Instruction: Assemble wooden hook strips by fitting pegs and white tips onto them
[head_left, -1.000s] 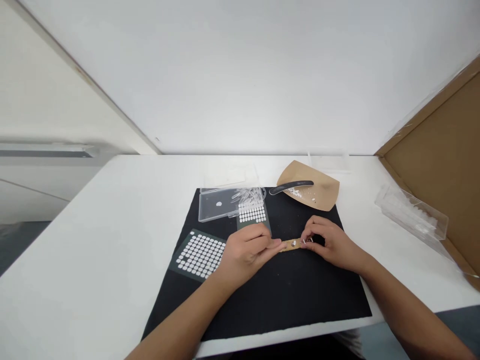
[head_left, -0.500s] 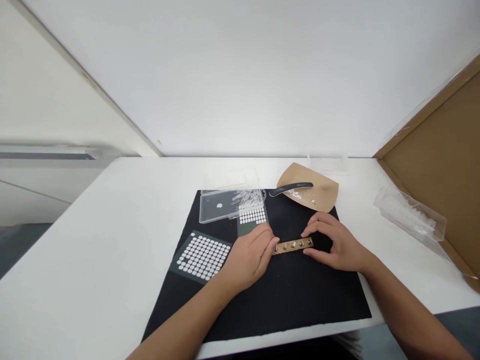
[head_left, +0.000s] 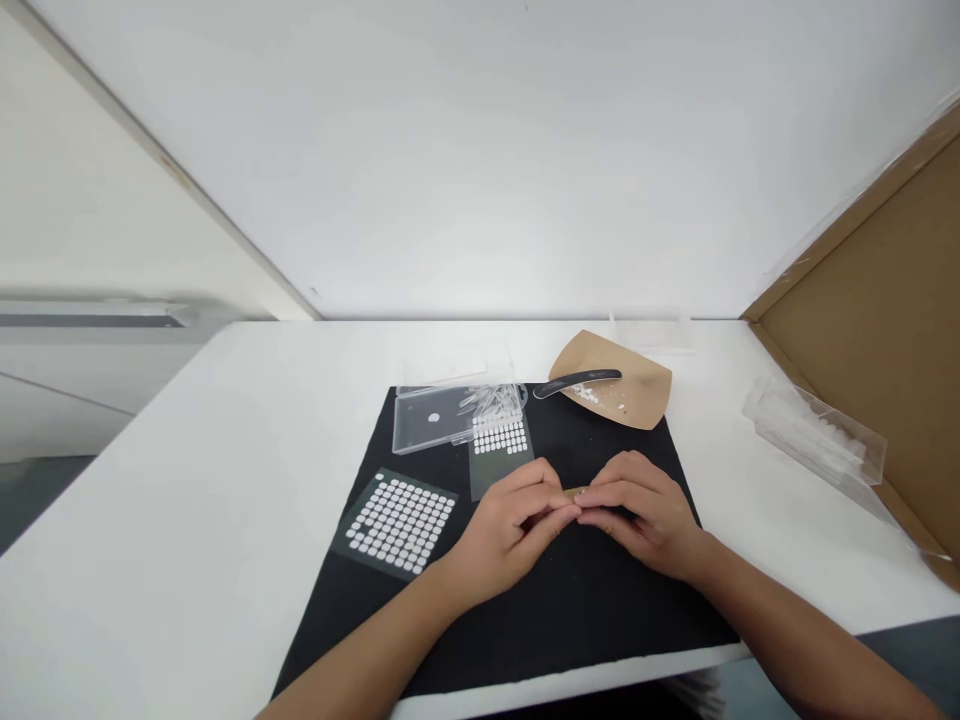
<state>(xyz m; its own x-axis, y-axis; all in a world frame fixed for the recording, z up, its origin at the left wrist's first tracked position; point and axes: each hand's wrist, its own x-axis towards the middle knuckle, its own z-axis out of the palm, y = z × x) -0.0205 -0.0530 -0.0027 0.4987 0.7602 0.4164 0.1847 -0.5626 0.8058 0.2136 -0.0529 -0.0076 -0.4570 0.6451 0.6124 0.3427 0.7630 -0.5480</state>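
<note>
Over the black mat (head_left: 540, 640), my left hand (head_left: 514, 525) and my right hand (head_left: 645, 515) meet with fingertips almost touching. Between them is a narrow brown strip (head_left: 576, 493), most of it covered by my fingers. My left thumb and fingers pinch its left part, while the right ones are closed around its right part. The small round pieces on the strip are now largely hidden. To the left of my left hand lies a dark sheet of white dots (head_left: 401, 522). A second dotted sheet (head_left: 499, 465) lies just beyond that hand.
An open clear plastic case (head_left: 427, 418) with slender clear pieces (head_left: 491, 400) sits at the mat's back. Beside it a black curved file (head_left: 581, 380) lies on brown paper (head_left: 641, 390) with white bits. A clear box (head_left: 817, 430) stands right, near a cardboard panel (head_left: 870, 330).
My right hand has moved left from beside the strip's end and closed on the strip. My left fingers have shifted slightly right, and the strip is now mostly covered.
</note>
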